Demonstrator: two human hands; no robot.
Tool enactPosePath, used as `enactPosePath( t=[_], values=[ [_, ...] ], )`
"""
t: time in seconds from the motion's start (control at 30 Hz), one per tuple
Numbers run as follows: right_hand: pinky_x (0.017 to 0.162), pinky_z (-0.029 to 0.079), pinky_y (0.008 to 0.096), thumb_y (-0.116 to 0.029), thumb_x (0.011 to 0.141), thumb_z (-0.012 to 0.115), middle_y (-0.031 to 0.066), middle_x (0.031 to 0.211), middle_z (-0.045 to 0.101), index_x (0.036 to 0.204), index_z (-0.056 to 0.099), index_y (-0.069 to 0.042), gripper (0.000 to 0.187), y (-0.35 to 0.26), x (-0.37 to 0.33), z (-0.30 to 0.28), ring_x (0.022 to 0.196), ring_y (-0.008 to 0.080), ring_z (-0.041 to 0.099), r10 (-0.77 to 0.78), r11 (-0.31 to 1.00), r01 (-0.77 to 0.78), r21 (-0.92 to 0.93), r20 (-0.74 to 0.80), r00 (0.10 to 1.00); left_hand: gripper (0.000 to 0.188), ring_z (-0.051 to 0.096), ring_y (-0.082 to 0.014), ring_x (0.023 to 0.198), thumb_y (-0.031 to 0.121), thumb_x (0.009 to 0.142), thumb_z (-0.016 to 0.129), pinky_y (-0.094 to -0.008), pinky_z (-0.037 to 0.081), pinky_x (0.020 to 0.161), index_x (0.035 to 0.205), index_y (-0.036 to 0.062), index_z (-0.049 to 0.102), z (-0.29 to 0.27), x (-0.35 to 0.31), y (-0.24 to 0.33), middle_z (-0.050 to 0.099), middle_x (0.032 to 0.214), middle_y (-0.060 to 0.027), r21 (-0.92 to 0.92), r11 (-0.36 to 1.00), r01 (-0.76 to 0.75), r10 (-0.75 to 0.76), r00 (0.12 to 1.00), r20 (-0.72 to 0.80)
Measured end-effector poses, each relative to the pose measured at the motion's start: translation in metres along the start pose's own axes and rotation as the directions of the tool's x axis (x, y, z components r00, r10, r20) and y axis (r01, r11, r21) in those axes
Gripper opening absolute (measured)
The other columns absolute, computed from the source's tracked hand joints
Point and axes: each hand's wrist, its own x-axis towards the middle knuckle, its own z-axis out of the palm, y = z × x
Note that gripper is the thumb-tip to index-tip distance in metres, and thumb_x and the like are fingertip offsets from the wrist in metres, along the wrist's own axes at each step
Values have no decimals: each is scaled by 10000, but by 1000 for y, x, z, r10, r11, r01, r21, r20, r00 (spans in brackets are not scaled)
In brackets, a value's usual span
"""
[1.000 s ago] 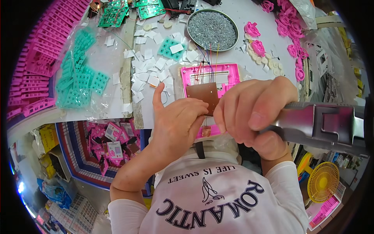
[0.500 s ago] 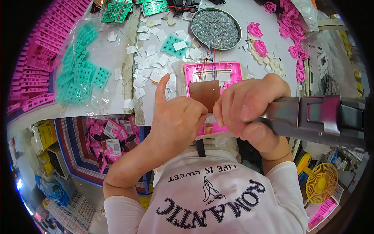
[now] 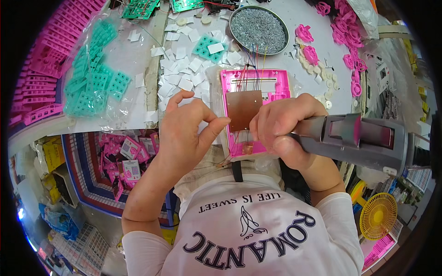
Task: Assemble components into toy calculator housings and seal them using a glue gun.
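Note:
My right hand [image 3: 290,126] wraps around a dark grey electric screwdriver [image 3: 354,140] with a glossy lever; its tip end is hidden by my fingers over the circuit board. The brown circuit board [image 3: 244,110] lies inside a pink plastic housing [image 3: 230,78] with thin coloured wires at its far edge. Just left of the housing, my left hand [image 3: 186,126] pinches thumb and forefinger together, the little finger raised. Whatever is in the pinch is too small to make out. A small copper-coloured piece [image 3: 247,149] sits in the housing's near end.
A round metal dish of screws [image 3: 258,30] stands beyond the housing. White paper squares [image 3: 182,69] and teal rubber keypads [image 3: 94,83] lie to the left. Pink rings [image 3: 311,55] are at right. A crate [image 3: 85,170] of pink parts is below left, a yellow fan [image 3: 378,215] lower right.
My left hand has drawn back left from the board's near edge, its little finger now bent. My right hand and screwdriver have shifted slightly left, uncovering more of the board.

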Motion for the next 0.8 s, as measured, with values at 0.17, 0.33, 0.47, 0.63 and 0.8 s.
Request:
enactPosePath(
  t=[0.17,0.33,0.47,0.63,0.8],
  values=[
    [572,501,348,-3,884,668,32,644,554,934,538,-85,162,7,-5,-1,559,163,530,-67,971,84,-223,83,994,246,551,-235,642,205,846,782,-464,383,913,805,112,558,4,-5,-5,501,652,-8,98,992,-85,79,995,68],
    [534,492,324,-60,886,707,28,629,562,930,562,-83,153,9,-4,-3,530,159,519,-69,982,80,-173,74,995,274,590,-207,769,184,788,805,-500,331,954,907,128,565,24,-7,-2,557,756,14,143,980,-140,132,989,63],
    [538,482,304,-232,907,766,22,675,576,1017,588,-86,255,-10,7,2,537,150,525,-99,991,97,97,21,995,259,617,-178,755,154,756,821,-497,337,960,886,131,598,32,-16,2,624,787,26,118,981,-156,154,988,24],
    [539,478,313,-266,916,753,13,669,572,1013,551,-92,284,-12,14,7,543,147,537,-161,981,155,119,41,986,225,638,-162,722,130,737,828,-489,340,975,861,135,640,35,-15,3,675,791,23,44,989,-141,145,986,-78],
    [503,452,292,-348,943,741,-25,588,540,1000,519,-136,312,-9,16,12,496,127,504,-158,987,157,13,28,987,222,641,-165,718,96,727,821,-481,337,978,856,128,642,35,-15,0,678,786,16,56,987,-151,156,983,-93]
  ],
)
